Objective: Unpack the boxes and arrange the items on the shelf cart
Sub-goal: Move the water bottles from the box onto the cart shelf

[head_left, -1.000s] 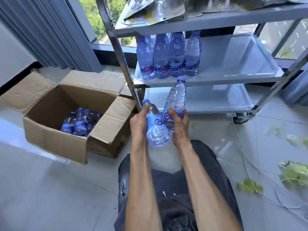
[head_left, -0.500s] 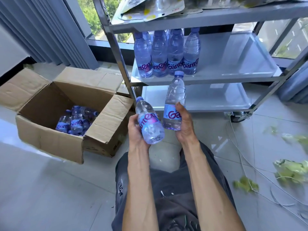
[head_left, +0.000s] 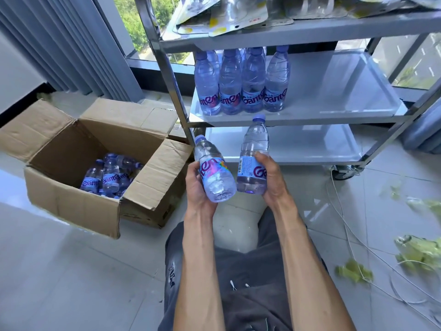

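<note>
Bottles of water are the cargo, and the shelf cart (head_left: 174, 101) is the landmark for all of it. Left of the cart, on the tiled floor, a cardboard box (head_left: 71, 201) sits with its flaps folded open; inside it lies a jumble of bottles in the box (head_left: 108, 174), lying on their sides and heaped toward the corner nearest the cart. Its right-hand flap reaches close to the cart's front left post.

Just in front of the cart's lower shelf, the left hand (head_left: 199, 187) is curled round a tilted bottle (head_left: 213, 172), cap pointing up and toward the cart's left post. Beside it, the right hand (head_left: 270, 177) grips an upright bottle (head_left: 254, 156) by its labelled lower half, its cap level with the edge of the middle shelf. The two held bottles touch or nearly touch at their bases.

On the cart's middle shelf (head_left: 334, 101), a row of standing bottles (head_left: 241, 87) is packed at the left end, with more caps visible behind them; the right part of that shelf is bare metal. The top shelf (head_left: 298, 34) carries flat, clear plastic packets (head_left: 226, 17). The bottom shelf (head_left: 310, 144) shows only its tray surface.

Right of the cart, a thin white cable (head_left: 346, 235) trails across the floor past scraps of green material (head_left: 353, 271).
</note>
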Demonstrator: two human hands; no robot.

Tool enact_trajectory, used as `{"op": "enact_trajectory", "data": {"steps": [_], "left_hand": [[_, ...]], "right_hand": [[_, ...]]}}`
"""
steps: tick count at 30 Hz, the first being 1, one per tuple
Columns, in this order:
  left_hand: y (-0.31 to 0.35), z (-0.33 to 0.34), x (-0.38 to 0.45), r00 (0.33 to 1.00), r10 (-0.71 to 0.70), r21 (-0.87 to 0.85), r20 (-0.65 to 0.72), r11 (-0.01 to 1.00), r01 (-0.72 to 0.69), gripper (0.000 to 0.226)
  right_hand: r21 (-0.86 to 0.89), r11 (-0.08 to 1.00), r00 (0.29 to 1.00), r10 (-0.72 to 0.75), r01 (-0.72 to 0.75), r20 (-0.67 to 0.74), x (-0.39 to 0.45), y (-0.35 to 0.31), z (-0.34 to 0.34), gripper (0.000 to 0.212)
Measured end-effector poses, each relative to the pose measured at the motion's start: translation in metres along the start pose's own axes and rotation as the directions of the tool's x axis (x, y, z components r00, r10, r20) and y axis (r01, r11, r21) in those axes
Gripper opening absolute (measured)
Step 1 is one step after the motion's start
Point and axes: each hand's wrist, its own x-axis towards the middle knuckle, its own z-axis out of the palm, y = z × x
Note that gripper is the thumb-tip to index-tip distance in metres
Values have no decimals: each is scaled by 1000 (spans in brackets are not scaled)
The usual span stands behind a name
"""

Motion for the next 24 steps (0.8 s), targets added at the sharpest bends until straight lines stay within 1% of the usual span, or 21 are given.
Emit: {"op": "enact_trajectory", "data": {"steps": [2,4,5,7,9,10,11,13,14,15,16,18,20,22,24], "left_hand": [[-6,0,5,999,-25,20,30,1000,24,37],[-11,3,11,999,-13,15,36,1000,13,30],[-12,6,15,999,-9,23,43,1000,8,28],[-17,14,22,998,-27,53,52,998,24,34],[-25,19,30,1000,-30,90,6,995,29,40],[-28,20,34,1000,-22,110,-15,994,23,37],[-30,21,37,999,-14,138,-28,990,18,31],[-31,21,42,999,-5,209,-43,978,14,23],[-30,21,45,999,1,250,-49,968,12,23],[-30,21,47,999,6,289,-42,957,6,22],[-31,21,50,999,22,341,-34,940,-10,22],[-32,21,56,992,116,483,-39,872,-83,29],[-31,21,62,971,231,593,-57,790,-153,34],[-29,26,69,944,326,645,-55,733,-215,33],[-28,34,79,903,426,684,-58,676,-275,40]], "right_hand": [[-106,994,997,-44,36,-69,6,-6,-11,61],[-232,971,987,-81,47,-139,12,-12,-21,73],[-263,964,982,-92,46,-168,13,-14,-24,79],[-262,964,972,-101,43,-211,15,-18,-26,87],[-222,975,970,-81,29,-227,15,-22,-27,87],[-189,982,975,-63,22,-212,16,-24,-29,83],[-154,988,983,-40,12,-180,17,-26,-32,75],[-118,993,995,12,-23,-96,17,-31,-38,47],[-119,992,997,25,-32,-66,18,-33,-40,35],[-130,991,998,24,-31,-58,19,-34,-42,27],[-152,988,998,15,-25,-66,21,-35,-44,24],[-227,974,995,-23,0,-100,25,-36,-48,25],[-300,953,986,-85,37,-146,31,-38,-51,33],[-390,917,965,-172,85,-196,37,-43,-52,43],[-467,875,937,-259,126,-234,44,-52,-51,47]]}}
